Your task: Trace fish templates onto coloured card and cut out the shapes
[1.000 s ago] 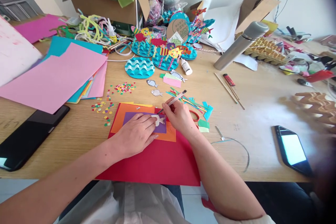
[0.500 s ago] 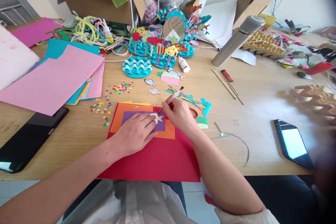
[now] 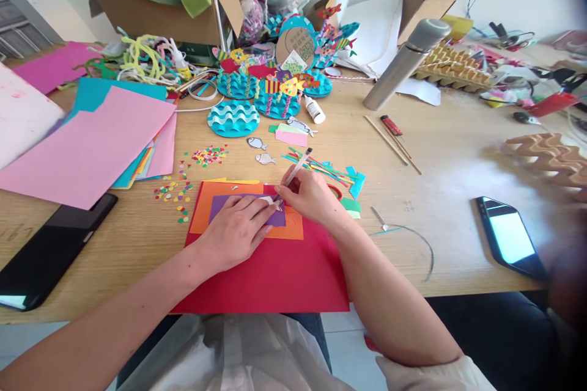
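My left hand (image 3: 243,223) lies flat, fingers stretched out, on a small purple paper (image 3: 219,204). Its fingertips press down a white fish cutout (image 3: 277,203), which they partly cover. In my right hand (image 3: 309,195) is a pen (image 3: 298,167), its tip low at the fish's edge by the tail. Beneath the purple piece lies orange paper (image 3: 293,231), and under that a large red sheet (image 3: 266,284). Two more fish cutouts, a grey one (image 3: 257,143) and a white one (image 3: 265,159), rest beyond the sheets.
Thin paper strips (image 3: 321,167) and a red loop handle (image 3: 337,190) lie near my right hand. Confetti dots (image 3: 177,190) and coloured sheets (image 3: 92,146) are leftward. A steel flask (image 3: 408,64) stands behind. Phones (image 3: 511,238) lie at both sides; blue wavy crafts (image 3: 233,118) sit behind.
My right hand and the pen have shifted slightly along the fish's tail, covering more of it. My left hand stays pressed on the paper. The whole view has shifted slightly.
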Demonstrator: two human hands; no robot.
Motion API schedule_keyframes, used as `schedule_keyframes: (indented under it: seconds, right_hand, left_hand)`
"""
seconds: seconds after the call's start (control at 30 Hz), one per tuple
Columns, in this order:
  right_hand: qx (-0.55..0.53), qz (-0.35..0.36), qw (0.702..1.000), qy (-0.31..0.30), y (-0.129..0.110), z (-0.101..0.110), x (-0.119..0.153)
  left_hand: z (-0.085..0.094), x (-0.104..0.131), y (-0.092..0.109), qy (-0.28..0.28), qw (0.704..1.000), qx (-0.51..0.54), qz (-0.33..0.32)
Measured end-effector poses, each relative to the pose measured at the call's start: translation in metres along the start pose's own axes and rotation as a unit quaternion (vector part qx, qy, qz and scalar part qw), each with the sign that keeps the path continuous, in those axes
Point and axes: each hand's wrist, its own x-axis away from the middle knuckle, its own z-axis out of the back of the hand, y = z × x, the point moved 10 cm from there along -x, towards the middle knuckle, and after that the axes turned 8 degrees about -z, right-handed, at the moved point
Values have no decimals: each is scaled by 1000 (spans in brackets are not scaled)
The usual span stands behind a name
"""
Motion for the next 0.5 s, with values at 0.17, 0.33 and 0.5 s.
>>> schedule_keyframes:
  seconds: [0.17, 0.33, 0.5]
  right_hand:
    - [13, -17, 1000, 16, 3, 4, -1]
    - [37, -41, 997, 46, 8, 9, -3]
    - [43, -49, 996, 55, 11, 12, -3]
  left_hand:
    - [-1, 0, -2, -8, 1000, -3, 8]
    - [0, -1, -1, -8, 1000, -6, 8]
    - [0, -2, -1, -8, 1000, 0, 9]
